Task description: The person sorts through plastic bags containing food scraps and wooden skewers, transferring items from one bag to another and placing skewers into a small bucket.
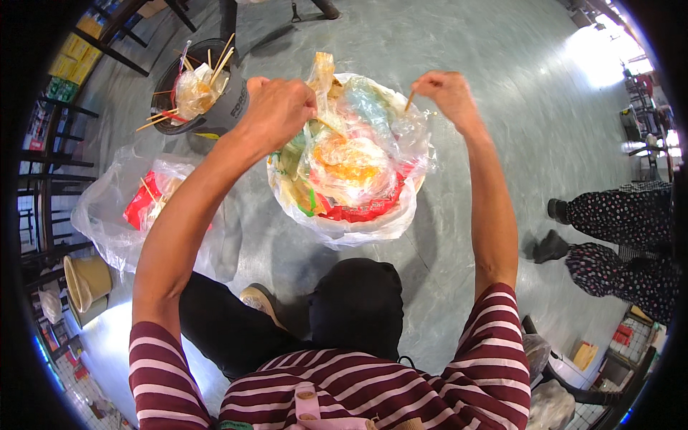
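Before me on the floor stands a round bin lined with a whitish plastic bag. It is heaped with clear plastic bags with orange residue and a red printed wrapper. My left hand, over the bin's upper left side, grips a thin wooden stick that slants down toward the clear bags. Beyond the bin's upper right edge, my right hand pinches another short wooden stick, pointing down. Whether the sticks' lower ends touch the plastic I cannot tell.
A black bucket at upper left holds wooden sticks and a crumpled plastic bag. Below it, an open clear bag with red packaging lies on the floor. A person in dotted trousers is at right. Dark stools line the left; a tan bin stands at lower left.
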Available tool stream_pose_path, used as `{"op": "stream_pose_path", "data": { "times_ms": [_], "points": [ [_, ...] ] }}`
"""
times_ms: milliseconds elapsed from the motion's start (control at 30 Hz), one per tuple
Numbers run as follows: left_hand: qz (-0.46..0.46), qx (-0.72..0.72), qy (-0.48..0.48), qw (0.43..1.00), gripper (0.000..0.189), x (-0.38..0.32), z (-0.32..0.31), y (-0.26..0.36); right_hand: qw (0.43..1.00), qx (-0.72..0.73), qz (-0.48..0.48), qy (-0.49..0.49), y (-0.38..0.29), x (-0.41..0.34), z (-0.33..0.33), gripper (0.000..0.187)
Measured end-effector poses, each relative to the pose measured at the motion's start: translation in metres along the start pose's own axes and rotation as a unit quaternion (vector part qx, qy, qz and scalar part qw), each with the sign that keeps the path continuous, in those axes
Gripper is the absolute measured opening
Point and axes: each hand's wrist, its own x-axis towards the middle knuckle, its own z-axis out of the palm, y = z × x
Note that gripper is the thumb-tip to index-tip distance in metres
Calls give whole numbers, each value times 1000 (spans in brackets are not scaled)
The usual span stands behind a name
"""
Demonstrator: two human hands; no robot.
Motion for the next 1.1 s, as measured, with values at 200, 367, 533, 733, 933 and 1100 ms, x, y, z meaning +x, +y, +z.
{"op": "stream_pose_path", "data": {
  "times_ms": [200,367,533,733,933,1100],
  "points": [
    [16,50,13,999,18,4,10,-7,991,32,-46,122,-50,-4,-46,15],
    [110,-28,214,970,21,17,-17,4,950,63,-262,156,-141,-6,-70,14],
    [117,-378,150,906,20,19,-111,36,899,-10,-413,144,-230,-22,-20,4],
    [168,-231,214,934,23,-37,-155,-6,883,63,-449,124,-297,-34,22,5],
    [197,8,265,944,15,-128,-190,-73,884,176,-428,69,-340,-46,104,6],
    [105,136,284,943,18,-211,-213,-120,856,190,-481,-8,-345,-33,165,15]
  ]
}}
